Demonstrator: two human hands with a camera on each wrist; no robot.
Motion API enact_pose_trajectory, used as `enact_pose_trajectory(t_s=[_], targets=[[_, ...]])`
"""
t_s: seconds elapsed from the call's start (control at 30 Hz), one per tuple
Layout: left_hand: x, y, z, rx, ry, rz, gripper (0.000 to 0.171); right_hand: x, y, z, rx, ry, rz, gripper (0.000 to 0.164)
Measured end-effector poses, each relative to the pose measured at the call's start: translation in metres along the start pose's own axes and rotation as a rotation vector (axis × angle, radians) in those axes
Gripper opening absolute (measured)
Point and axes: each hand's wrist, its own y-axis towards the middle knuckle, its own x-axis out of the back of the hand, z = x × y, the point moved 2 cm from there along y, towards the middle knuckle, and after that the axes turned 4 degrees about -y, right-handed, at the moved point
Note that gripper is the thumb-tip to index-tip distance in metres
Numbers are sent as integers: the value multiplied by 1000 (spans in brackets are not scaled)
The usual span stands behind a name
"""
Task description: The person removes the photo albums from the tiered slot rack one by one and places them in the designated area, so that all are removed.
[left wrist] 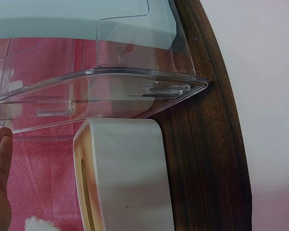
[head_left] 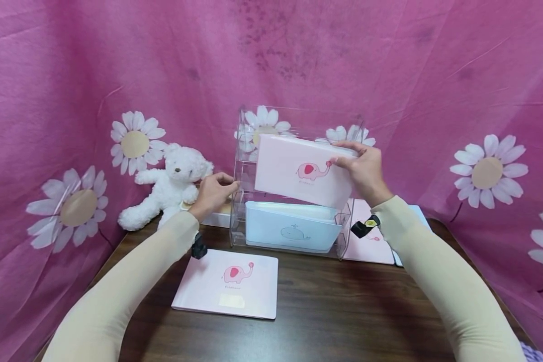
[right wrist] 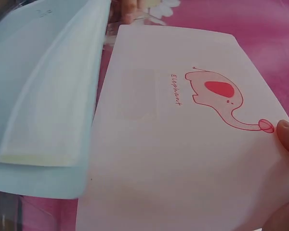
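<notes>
My right hand (head_left: pixel 364 168) grips the upper right edge of a pink album (head_left: pixel 280 166) with an elephant on its cover, thumb in front. The album is tilted inside the clear acrylic rack (head_left: pixel 234 221), above a light blue whale album (head_left: pixel 271 229) that stands in the lower tier. In the right wrist view, the thumb (right wrist: pixel 288 137) presses on the pink cover beside the elephant's ball. At the rack's left side, my left hand (head_left: pixel 214 193) pinches the edge; in the left wrist view its fingers (left wrist: pixel 1 159) reach the clear plastic, with the thumb hidden.
Another pink elephant album (head_left: pixel 199 281) lies flat on the dark wood table (head_left: pixel 321 311) in front. More albums (head_left: pixel 366 251) lie right of the rack. Left stand a white teddy bear (head_left: pixel 172 176) and a white box with a wooden top (left wrist: pixel 130 178). A pink floral curtain (head_left: pixel 389 60) hangs behind.
</notes>
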Motion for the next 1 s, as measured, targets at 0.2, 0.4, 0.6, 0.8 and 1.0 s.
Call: enact_pose_trajectory(t_s=[0.2, 0.4, 0.6, 0.8, 1.0], targets=[[0, 1, 0, -3, -6, 1, 26, 11, 1, 11, 13, 63, -17, 40], [1, 0, 0, 1, -7, 8, 27, 19, -1, 19, 16, 170, -39, 39], [1, 1, 1, 5, -17, 4, 27, 25, -6, 27, 32, 288, -47, 40], [1, 0, 1, 9, -16, 11, 27, 36, -12, 29, 51, 364, -38, 42], [2, -1, 1, 20, -22, 32, 30, 47, -19, 30, 39, 456, -29, 40]])
